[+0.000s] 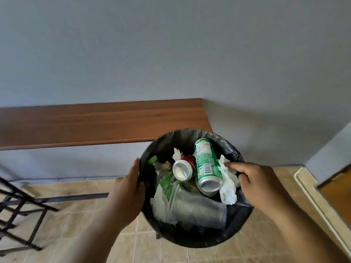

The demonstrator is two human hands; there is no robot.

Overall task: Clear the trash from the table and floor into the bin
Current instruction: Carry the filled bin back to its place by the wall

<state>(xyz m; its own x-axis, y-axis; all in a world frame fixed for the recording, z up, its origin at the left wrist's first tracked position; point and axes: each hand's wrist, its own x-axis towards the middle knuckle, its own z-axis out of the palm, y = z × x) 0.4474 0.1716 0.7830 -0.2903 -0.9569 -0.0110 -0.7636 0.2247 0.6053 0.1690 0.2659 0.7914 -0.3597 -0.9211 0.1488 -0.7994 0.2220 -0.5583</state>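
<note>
1. The person holds a round bin point(239, 227) lined with a black bag, with both hands on its rim, one on each side.
2. The left hand point(126, 188) is closed on the left edge of the rim — the thumb lies along the top and the fingers go under the outside.
3. The right hand point(255, 180) grips the right edge of the rim; its index finger points inward and touches a crumpled white tissue point(228, 184) that lies against the bag wall.
4. Inside the bin, a green can point(207, 164) lies tilted, with its silver end toward the near side.
5. Just to the left of it there is a red can point(184, 168), touching the green one, with its silver end also showing.
6. A clear plastic cup point(197, 207) lies on its side at the near part of the bin, below both cans.
7. At the far left inside, a bottle with a green cap point(153, 160) is partly hidden, and a green wrapper point(168, 184) is beside it.
8. More white tissue point(159, 203) lies at the near left of the trash.
9. Behind the bin, a wooden counter point(95, 122) stands against the grey wall point(171, 44) — its black metal frame point(22, 205) is seen at the left.
10. The floor point(66, 230) is of beige tiles.
</note>
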